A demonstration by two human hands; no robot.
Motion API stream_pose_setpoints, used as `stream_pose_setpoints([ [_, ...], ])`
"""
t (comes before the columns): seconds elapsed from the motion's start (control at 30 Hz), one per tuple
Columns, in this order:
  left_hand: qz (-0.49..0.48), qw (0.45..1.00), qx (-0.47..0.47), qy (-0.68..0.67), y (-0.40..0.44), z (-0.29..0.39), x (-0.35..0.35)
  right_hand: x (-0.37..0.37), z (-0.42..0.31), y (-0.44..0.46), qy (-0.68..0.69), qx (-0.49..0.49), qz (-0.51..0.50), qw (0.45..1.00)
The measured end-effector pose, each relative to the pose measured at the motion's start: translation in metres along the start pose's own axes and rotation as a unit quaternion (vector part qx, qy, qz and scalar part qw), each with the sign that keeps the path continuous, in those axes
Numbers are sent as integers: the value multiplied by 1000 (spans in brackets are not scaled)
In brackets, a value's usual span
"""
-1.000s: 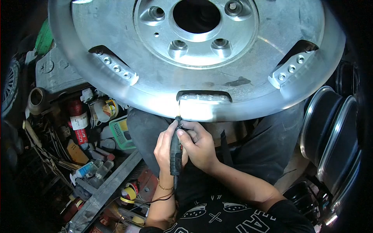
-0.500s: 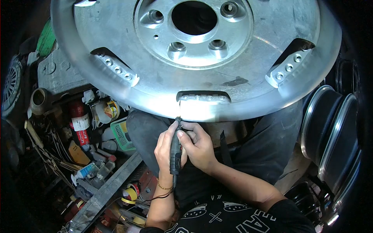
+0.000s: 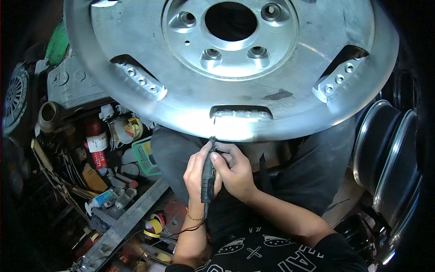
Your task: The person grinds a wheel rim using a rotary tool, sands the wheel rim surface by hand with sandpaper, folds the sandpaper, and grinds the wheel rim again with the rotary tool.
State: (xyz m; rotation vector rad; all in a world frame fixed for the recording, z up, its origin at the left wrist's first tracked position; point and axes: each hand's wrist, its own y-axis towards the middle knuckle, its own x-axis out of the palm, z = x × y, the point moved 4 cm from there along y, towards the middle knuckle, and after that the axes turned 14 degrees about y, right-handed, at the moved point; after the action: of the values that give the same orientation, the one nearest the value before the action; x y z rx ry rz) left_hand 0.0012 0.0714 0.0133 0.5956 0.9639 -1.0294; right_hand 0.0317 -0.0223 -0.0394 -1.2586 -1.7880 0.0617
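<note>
From here I count one wheel [image 3: 186, 88], four bolt holes [image 3: 211, 56] showing, and one tool [image 3: 208, 179]. The wheel is round, greyish metal; the tool, slim and dark, lies between my left hand [image 3: 194, 170] and right hand [image 3: 237, 173], both gripping it, just below the rim [image 3: 281, 128].

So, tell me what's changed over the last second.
The whole scene has shifted slightly right in the picture, wheel included, probably from head movement. Nothing was taken hold of or let go. The left hand and right hand stay on the corded tool, pointed at the wheel's lower edge.
</note>
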Motion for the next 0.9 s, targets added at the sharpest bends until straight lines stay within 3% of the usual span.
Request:
stream_pose_setpoints([
  [0.63,-6,1000,14,7,3,7,4,-4,-8,-2,-5,-5,14,1000],
  [0.9,37,999,19,13,2,1,3,-1,-2,3,6,-8,-6,1000],
])
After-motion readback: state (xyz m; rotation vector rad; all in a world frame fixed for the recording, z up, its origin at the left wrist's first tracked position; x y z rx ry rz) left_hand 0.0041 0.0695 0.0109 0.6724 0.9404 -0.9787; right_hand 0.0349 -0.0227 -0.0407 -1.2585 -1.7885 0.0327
